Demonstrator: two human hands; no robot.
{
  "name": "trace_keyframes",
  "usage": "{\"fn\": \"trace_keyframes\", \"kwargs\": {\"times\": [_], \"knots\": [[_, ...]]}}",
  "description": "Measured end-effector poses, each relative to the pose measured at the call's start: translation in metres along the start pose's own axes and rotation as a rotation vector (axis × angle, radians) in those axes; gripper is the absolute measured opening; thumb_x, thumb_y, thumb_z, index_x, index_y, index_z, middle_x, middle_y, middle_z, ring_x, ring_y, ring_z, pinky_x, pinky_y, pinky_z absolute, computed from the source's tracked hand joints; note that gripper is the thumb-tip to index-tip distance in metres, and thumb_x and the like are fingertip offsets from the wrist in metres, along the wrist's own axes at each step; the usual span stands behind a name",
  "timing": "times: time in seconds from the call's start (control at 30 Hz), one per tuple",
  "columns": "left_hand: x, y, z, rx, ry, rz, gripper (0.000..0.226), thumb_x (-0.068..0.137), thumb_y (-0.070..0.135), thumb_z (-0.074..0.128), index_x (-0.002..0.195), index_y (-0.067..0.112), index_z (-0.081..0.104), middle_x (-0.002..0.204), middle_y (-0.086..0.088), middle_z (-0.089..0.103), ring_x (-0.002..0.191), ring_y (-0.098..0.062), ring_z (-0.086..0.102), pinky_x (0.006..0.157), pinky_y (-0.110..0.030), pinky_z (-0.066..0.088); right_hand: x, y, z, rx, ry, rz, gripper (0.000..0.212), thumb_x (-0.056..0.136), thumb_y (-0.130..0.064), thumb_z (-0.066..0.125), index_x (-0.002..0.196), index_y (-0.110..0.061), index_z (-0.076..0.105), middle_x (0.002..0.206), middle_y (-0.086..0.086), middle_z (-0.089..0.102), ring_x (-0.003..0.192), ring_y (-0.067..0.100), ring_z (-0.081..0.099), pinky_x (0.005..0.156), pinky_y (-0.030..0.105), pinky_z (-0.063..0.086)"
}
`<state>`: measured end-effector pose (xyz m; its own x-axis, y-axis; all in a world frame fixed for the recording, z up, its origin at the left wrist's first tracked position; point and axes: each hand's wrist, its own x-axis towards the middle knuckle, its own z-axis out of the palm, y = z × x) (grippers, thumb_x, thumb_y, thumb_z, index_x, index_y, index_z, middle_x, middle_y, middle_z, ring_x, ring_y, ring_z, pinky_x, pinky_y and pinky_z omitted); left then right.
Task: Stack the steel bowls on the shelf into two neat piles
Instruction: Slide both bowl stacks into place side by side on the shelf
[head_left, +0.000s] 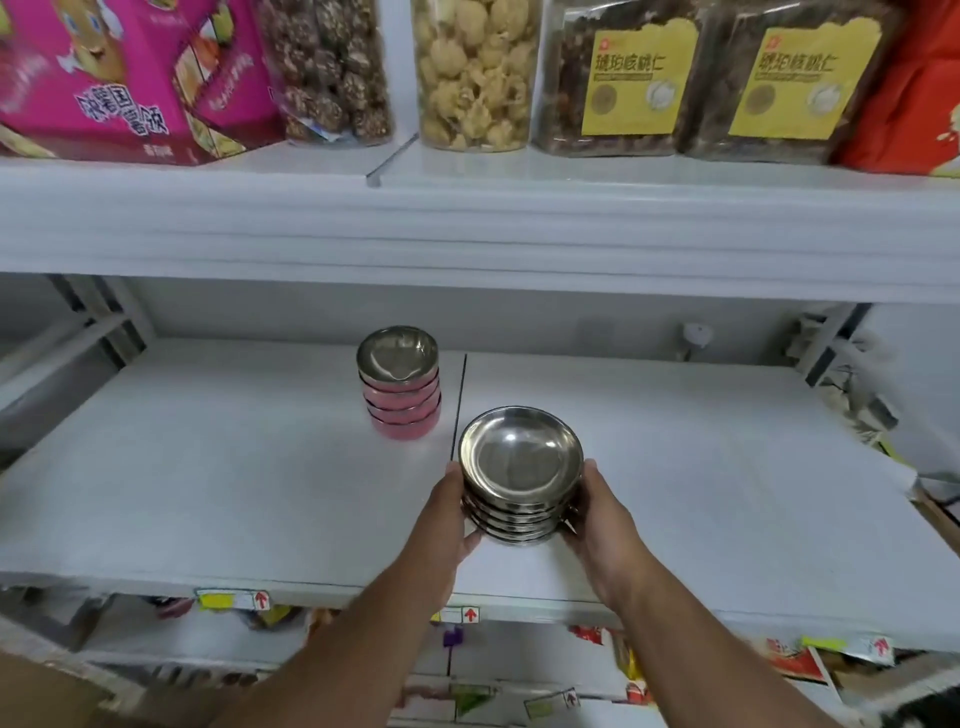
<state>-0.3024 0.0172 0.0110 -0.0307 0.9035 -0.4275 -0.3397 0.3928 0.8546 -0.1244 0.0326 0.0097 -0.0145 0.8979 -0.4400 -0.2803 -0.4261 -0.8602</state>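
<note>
Two piles of shallow steel bowls stand on the white shelf. The far pile sits near the shelf's middle seam, its sides reflecting pink. The near pile holds several bowls, right of the seam and closer to the front edge. My left hand presses against the near pile's left side and my right hand against its right side, so both hands clasp it. Whether the pile's base touches the shelf is hidden by my fingers.
The shelf above carries a pink box, clear jars of dried goods and bagged walnuts. A shelf bracket stands at the back right. Price tags line the front edge, with packets on the shelf below.
</note>
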Motion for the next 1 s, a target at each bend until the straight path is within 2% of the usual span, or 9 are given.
{"fn": "trace_keyframes", "kwargs": {"times": [0.13,0.23,0.3,0.43,0.63,0.73,0.8,0.9,1.0], "knots": [[0.009,0.001,-0.011,0.001,-0.032,0.012,0.038,0.104,0.051,0.032,0.13,0.033,0.054,0.12,0.019,0.062,0.108,0.001,0.057,0.116,-0.044,0.036,0.009,0.007,0.009,0.015,0.011,0.002,0.057,0.103,-0.053,0.04,0.141,-0.014,0.058,0.142,0.006,0.062,0.132,0.02,0.055,0.117,0.044,0.039],[0.013,0.001,-0.017,-0.007,-0.03,-0.01,0.034,0.105,0.049,0.032,0.124,0.035,0.056,0.109,0.022,0.065,0.101,0.004,0.059,0.116,-0.043,0.037,0.012,0.01,0.012,0.031,0.02,0.018,0.057,0.105,-0.052,0.036,0.143,-0.015,0.055,0.144,0.006,0.059,0.133,0.02,0.053,0.119,0.044,0.036],[0.015,0.0,-0.023,0.013,-0.063,-0.015,0.033,0.104,0.05,0.032,0.124,0.035,0.054,0.112,0.022,0.064,0.104,0.003,0.058,0.116,-0.042,0.036,0.014,0.015,0.015,0.038,0.021,0.02,0.055,0.105,-0.051,0.036,0.141,-0.015,0.056,0.144,0.006,0.059,0.133,0.019,0.054,0.119,0.043,0.036],[0.018,-0.005,-0.035,0.06,-0.134,-0.011,0.047,0.103,0.053,0.033,0.143,0.032,0.043,0.135,0.013,0.053,0.128,-0.009,0.047,0.117,-0.042,0.035,0.015,0.019,0.019,0.028,0.021,0.01,0.055,0.105,-0.05,0.037,0.142,-0.015,0.057,0.144,0.004,0.06,0.135,0.018,0.052,0.121,0.042,0.033],[0.015,-0.015,-0.044,0.136,-0.125,0.014,0.059,0.099,0.061,0.032,0.152,0.035,0.036,0.158,0.01,0.037,0.141,-0.01,0.036,0.121,-0.046,0.028,0.003,0.026,0.02,-0.101,0.073,-0.034,0.053,0.104,-0.053,0.035,0.142,-0.022,0.056,0.147,-0.001,0.056,0.137,0.015,0.048,0.122,0.042,0.03],[0.008,-0.023,-0.051,0.14,-0.114,0.019,0.066,0.096,0.065,0.037,0.154,0.036,0.029,0.159,0.01,0.033,0.138,-0.011,0.038,0.122,-0.049,0.024,-0.008,0.036,0.021,-0.208,0.136,-0.064,0.032,0.104,-0.051,0.033,0.115,-0.044,0.062,0.144,-0.007,0.056,0.129,0.013,0.049,0.12,0.042,0.032],[0.004,-0.027,-0.054,0.134,-0.125,0.041,0.069,0.093,0.066,0.039,0.154,0.034,0.029,0.159,0.008,0.033,0.142,-0.013,0.035,0.122,-0.046,0.024,-0.013,0.04,0.022,-0.25,0.134,-0.068,0.028,0.105,-0.048,0.032,0.103,-0.052,0.06,0.134,-0.018,0.059,0.123,0.01,0.05,0.11,0.041,0.036],[0.001,-0.03,-0.054,0.154,-0.172,0.065,0.075,0.088,0.072,0.039,0.153,0.035,0.032,0.158,0.013,0.035,0.142,-0.01,0.035,0.122,-0.044,0.025,-0.021,0.039,0.025,-0.256,0.121,-0.063,0.03,0.107,-0.045,0.03,0.1,-0.058,0.055,0.117,-0.029,0.057,0.12,0.008,0.051,0.099,0.04,0.032],[0.002,-0.028,-0.051,0.15,-0.179,0.068,0.075,0.086,0.068,0.038,0.153,0.035,0.032,0.154,0.015,0.039,0.143,-0.008,0.035,0.122,-0.041,0.026,-0.015,0.041,0.024,-0.255,0.108,-0.08,0.033,0.108,-0.037,0.03,0.111,-0.049,0.061,0.136,-0.015,0.058,0.129,0.009,0.049,0.115,0.036,0.035]]}}
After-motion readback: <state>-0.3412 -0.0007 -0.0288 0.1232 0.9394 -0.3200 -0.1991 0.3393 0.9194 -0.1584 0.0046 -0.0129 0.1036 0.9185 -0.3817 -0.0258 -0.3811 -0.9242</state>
